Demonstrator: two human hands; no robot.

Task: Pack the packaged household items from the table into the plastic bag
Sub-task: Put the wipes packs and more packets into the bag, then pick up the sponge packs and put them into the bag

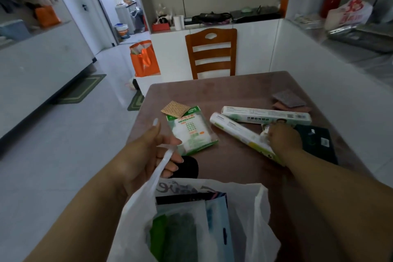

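A white plastic bag (251,225) hangs open at the table's near edge, with several packages inside. My left hand (144,155) holds its left handle up. My right hand (285,138) is closed around the near end of a white roll in clear wrap (234,131) that lies diagonally on the brown table (234,89). Behind the roll lies a long white box (265,115). A green and white flat packet (190,131) lies to the left, with a tan patterned pad (175,109) at its far corner. A dark box (316,140) sits right of my hand.
A grey cloth (289,98) lies at the table's far right. A wooden chair (211,53) stands behind the table. An orange bag (143,59) sits on the floor to the left. A white wall runs along the table's right side. A person sits in the far room.
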